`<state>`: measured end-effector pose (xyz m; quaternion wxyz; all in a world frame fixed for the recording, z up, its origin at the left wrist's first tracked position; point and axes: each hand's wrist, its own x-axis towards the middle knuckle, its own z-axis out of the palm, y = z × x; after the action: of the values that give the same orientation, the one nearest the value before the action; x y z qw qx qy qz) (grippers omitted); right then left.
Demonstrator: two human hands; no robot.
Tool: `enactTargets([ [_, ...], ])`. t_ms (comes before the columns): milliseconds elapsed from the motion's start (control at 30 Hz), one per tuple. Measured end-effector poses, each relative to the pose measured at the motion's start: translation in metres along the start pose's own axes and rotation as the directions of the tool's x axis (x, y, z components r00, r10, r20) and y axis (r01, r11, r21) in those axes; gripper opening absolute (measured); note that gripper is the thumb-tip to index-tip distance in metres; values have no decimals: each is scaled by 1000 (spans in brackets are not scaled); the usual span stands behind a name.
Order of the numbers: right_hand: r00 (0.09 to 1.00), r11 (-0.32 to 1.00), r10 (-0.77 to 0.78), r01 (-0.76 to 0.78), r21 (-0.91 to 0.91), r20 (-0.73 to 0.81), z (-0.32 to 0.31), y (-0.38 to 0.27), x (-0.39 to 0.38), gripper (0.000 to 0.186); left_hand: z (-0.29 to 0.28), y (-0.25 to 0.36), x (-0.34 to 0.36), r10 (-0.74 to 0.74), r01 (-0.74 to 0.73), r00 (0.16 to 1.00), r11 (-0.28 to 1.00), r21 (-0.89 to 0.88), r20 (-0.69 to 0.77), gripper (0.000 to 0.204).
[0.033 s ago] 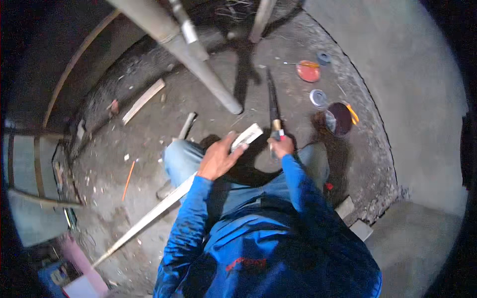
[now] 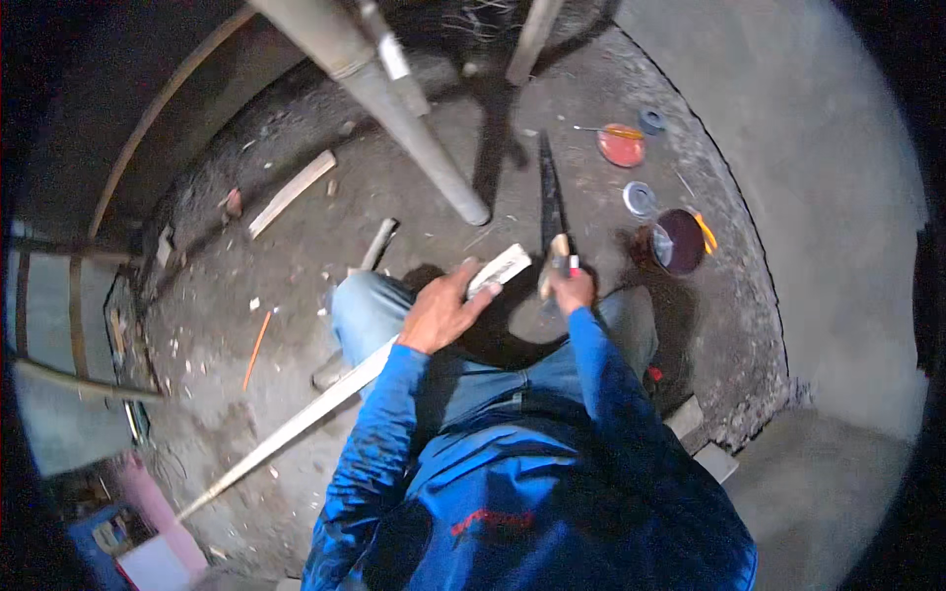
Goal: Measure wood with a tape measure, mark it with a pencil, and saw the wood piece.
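My left hand (image 2: 443,313) is closed around a long pale wooden strip (image 2: 296,434). The strip runs from the lower left, past my left forearm, to its cut end beyond my fingers. In my right hand (image 2: 572,290) is a handsaw (image 2: 552,192), gripped by its light wooden handle. Its dark blade points away from me, a short way right of the strip's end and apart from it. Something small and red shows at the handle beside my fingers; I cannot make out what it is.
A thick grey pole (image 2: 424,143) slants down ahead of me. On the right lie a dark can (image 2: 680,242), a silver lid (image 2: 639,200), a red disc (image 2: 622,148) and a tape roll (image 2: 651,121). A short board (image 2: 293,194) and an orange stick (image 2: 257,350) lie leftward.
The whole view has shifted slightly, moving the scene a little rightward. The saw handle looks turned a little in my right hand. Both holds stay the same.
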<state>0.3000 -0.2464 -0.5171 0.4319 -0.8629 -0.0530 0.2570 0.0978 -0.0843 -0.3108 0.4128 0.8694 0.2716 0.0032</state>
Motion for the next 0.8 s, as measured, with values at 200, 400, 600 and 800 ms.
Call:
enactTargets([
  [200,951,950,-306,308,54,-49,-81,-25,-33,38,-3,-23,-6,15,-18,999,995,-99,-32,47],
  [400,934,917,-332,352,187,-131,-189,-42,-85,37,12,-30,1,144,-148,986,988,-42,-84,46],
  [600,896,897,-438,441,34,-69,-146,-30,-34,43,7,-10,-24,194,-190,965,981,39,-176,46],
  [800,946,573,-323,213,-791,20,-17,-47,-6,44,-87,-98,-79,-25,29,879,1000,0,-477,41],
])
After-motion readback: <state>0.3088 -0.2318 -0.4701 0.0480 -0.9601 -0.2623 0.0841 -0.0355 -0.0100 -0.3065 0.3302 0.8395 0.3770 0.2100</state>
